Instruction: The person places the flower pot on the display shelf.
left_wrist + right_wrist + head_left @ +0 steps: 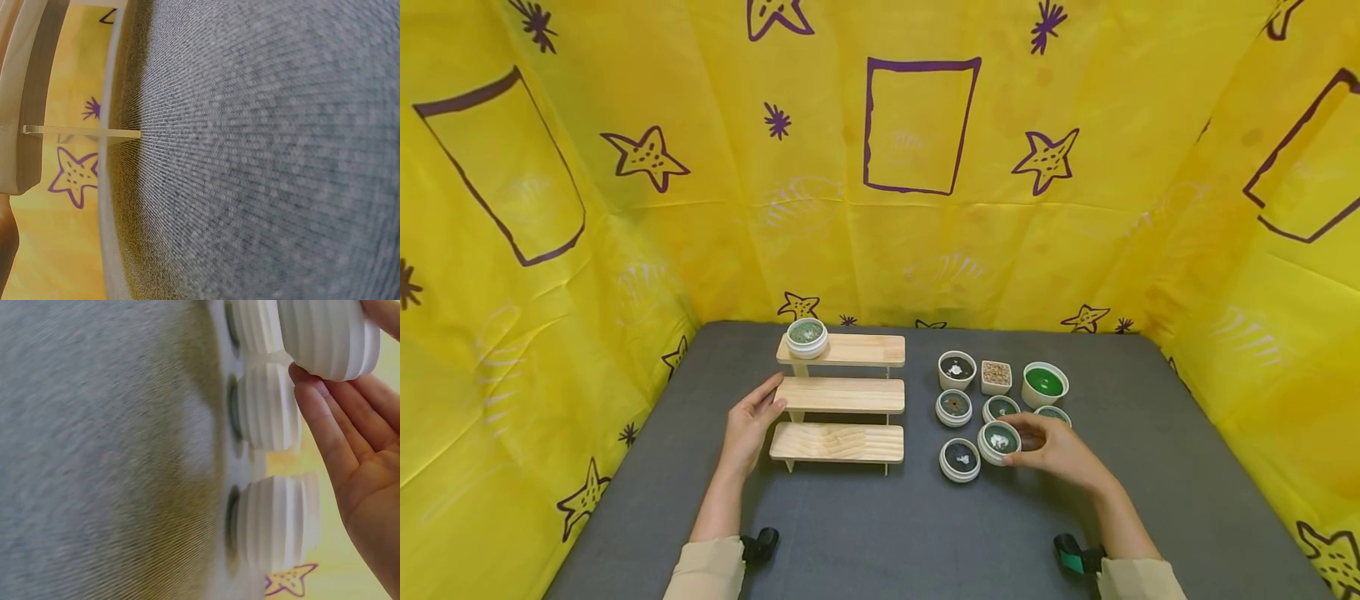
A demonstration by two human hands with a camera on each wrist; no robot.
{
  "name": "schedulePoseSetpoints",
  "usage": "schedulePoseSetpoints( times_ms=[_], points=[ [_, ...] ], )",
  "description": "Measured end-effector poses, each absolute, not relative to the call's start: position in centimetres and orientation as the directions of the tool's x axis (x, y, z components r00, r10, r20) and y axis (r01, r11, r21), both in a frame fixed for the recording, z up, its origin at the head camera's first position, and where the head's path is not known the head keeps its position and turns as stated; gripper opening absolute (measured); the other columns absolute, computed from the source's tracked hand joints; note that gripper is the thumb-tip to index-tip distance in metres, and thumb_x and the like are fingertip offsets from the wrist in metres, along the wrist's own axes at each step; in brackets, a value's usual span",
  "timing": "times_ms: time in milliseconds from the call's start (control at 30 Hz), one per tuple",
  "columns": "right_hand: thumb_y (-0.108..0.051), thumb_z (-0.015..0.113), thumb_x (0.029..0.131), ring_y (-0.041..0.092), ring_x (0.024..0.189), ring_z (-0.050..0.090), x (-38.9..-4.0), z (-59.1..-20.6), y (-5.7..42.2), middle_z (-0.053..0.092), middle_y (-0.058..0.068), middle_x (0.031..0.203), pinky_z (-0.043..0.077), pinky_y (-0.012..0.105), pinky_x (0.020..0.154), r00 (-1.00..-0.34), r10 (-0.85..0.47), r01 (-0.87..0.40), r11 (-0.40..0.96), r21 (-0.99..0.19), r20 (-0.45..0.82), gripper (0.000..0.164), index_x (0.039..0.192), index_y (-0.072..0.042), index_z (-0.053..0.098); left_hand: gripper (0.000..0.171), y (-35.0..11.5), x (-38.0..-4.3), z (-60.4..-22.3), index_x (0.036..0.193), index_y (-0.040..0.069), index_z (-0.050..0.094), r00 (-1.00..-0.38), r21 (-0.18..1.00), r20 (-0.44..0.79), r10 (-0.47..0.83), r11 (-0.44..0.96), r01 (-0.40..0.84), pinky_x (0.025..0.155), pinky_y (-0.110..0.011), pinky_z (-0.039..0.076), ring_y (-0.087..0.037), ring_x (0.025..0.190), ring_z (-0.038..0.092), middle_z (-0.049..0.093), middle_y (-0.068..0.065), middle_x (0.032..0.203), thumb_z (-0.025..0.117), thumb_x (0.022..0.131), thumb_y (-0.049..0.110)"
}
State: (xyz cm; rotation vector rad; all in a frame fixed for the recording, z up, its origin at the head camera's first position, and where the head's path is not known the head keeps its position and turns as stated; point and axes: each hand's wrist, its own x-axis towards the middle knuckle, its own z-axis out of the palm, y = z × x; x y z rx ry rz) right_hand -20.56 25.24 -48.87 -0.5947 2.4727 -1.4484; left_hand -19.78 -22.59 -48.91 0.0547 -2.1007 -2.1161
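Observation:
A three-tier wooden stand is on the left of the grey table. My left hand grips the left end of its middle shelf, thumb near the front corner. Close up in the left wrist view are a shelf plank and a bit of a finger. My right hand pinches a small white ribbed pot with a green, white-flecked top. In the right wrist view this held pot is raised off the table, above other ribbed pots. Another green-topped pot sits at the left of the top shelf.
Right of the stand are a dark-filled pot, a pot with a brown centre, a taller dark-filled cup, a square pot of pebbles and a bright green cup. Yellow patterned cloth encloses the table's back and sides.

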Motion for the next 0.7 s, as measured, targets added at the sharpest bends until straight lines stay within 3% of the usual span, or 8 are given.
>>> schedulePoseSetpoints(
  times_ms=[400, 700],
  points=[
    [-0.024, 0.085, 0.077, 0.005, 0.094, 0.069, -21.4, -47.1, 23.4, 0.071, 0.01, 0.117, 0.061, 0.025, 0.085, -0.904, -0.42, -0.285, 0.457, -0.843, 0.078, 0.052, 0.124, -0.012, 0.066, 0.053, -22.5, -19.9, -49.1, 0.145, -0.009, 0.041, -0.986, 0.996, 0.085, -0.146, -0.003, 0.087, 0.101, 0.001, 0.039, -0.033, 0.148, 0.031, 0.039, -0.025, 0.154, 0.059, 0.096, 0.001],
    [-0.024, 0.086, 0.075, 0.01, 0.098, 0.069, -22.4, -45.8, 21.4, 0.071, 0.008, 0.119, 0.061, 0.03, 0.088, -0.895, -0.427, -0.334, 0.444, -0.831, 0.131, 0.053, 0.124, -0.013, 0.067, 0.053, -22.5, -20.0, -49.2, 0.145, -0.009, 0.042, -0.982, 0.996, 0.087, -0.166, 0.018, 0.085, 0.101, 0.001, 0.04, -0.031, 0.147, 0.032, 0.039, -0.026, 0.154, 0.061, 0.096, 0.003]
  ],
)
